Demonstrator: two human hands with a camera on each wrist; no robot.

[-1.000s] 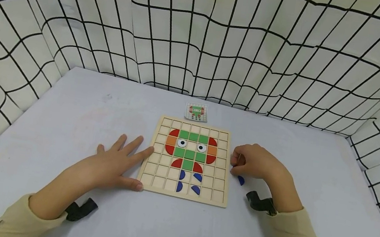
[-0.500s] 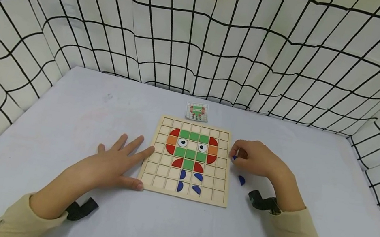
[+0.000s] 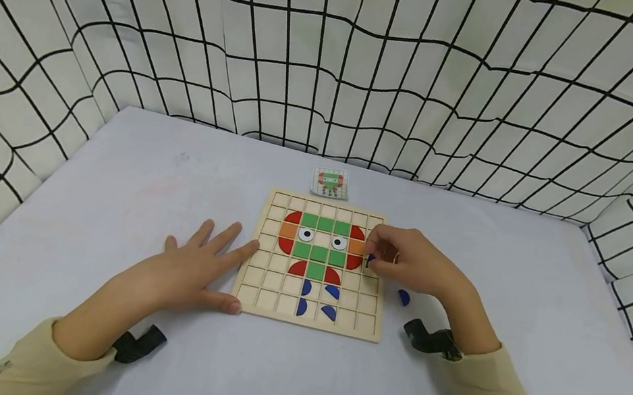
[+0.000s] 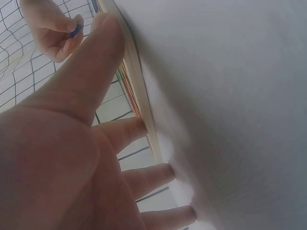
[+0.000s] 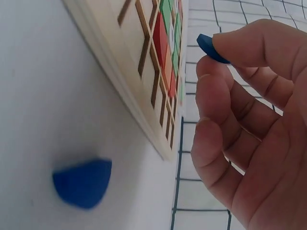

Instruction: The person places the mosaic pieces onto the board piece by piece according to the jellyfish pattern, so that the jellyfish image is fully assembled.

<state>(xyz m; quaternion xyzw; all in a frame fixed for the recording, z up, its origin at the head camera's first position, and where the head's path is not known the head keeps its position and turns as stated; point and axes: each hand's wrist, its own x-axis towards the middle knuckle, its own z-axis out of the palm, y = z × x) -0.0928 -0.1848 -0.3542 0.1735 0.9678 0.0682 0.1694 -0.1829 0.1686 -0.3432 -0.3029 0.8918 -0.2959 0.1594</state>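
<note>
A wooden grid board [image 3: 273, 280] lies on the table, bearing red, green and orange pieces, two eye pieces and several blue half-round pieces [image 3: 329, 312] near its front. My left hand [image 3: 182, 276] is spread flat, its thumb and a finger touching the board's left edge. Above the board's right side, my right hand [image 3: 414, 260] pinches a blue half-round piece [image 5: 211, 48] between thumb and index finger. Another blue half-round piece [image 5: 82, 183] rests on the table right of the board, below that hand.
Behind the board lies a small picture card [image 3: 330, 183] with a similar coloured figure. White cloth covers the table [image 3: 288, 384]. A black net [image 3: 334, 77] over white sheeting stands at the back and sides.
My right hand has lifted the blue half-round piece from beside the board and moved left over the board's right edge. The left hand has stayed in place.
</note>
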